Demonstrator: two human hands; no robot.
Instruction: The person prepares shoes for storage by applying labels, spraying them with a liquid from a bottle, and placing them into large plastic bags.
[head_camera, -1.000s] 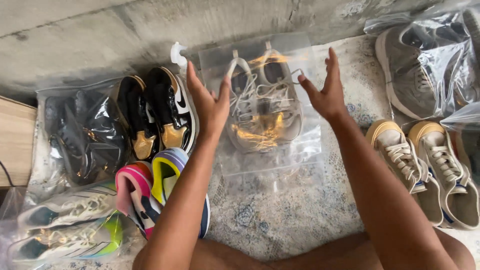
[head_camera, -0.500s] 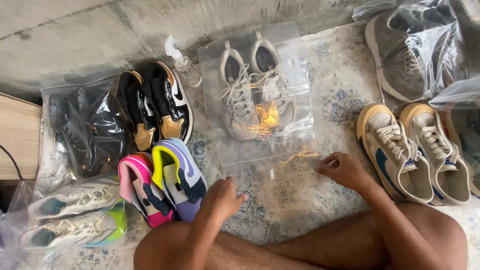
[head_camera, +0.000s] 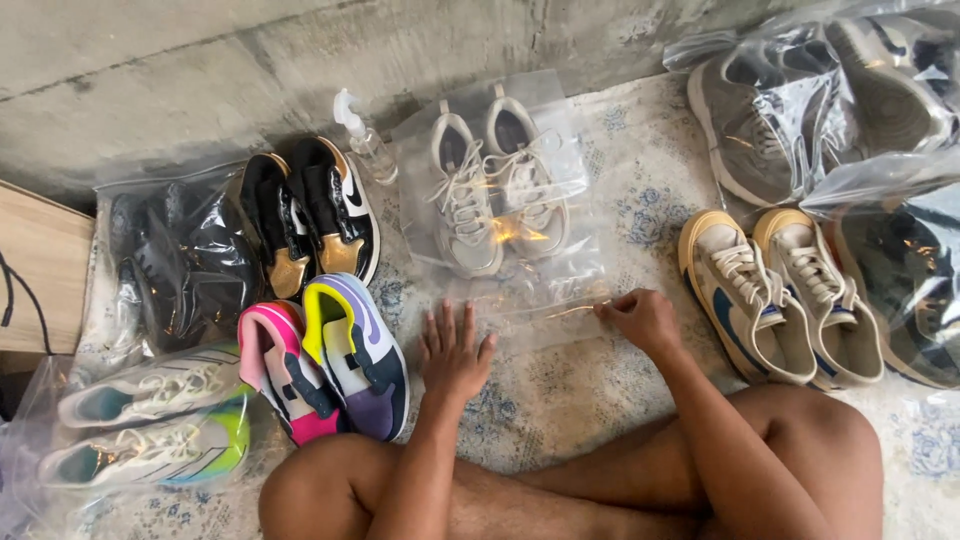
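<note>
A clear plastic zip bag (head_camera: 545, 285) lies flat on the patterned rug and holds a pair of grey-white laced sneakers (head_camera: 495, 190). My left hand (head_camera: 453, 350) rests flat, fingers spread, on the bag's near left corner. My right hand (head_camera: 640, 315) pinches the bag's near edge at its right end, fingers closed on the plastic strip. My bare knees and legs fill the bottom of the view.
Black-and-gold sneakers (head_camera: 305, 215) and pink, yellow and purple sneakers (head_camera: 325, 360) sit left of the bag. A small spray bottle (head_camera: 365, 140) lies by the concrete wall. Tan sneakers (head_camera: 780, 295) stand right; bagged shoes lie far left and top right. A wooden board (head_camera: 35, 265) is at left.
Both hands came down from the sides of the bagged sneakers to the bag's near edge. The left now lies flat on it, the right pinches its right end.
</note>
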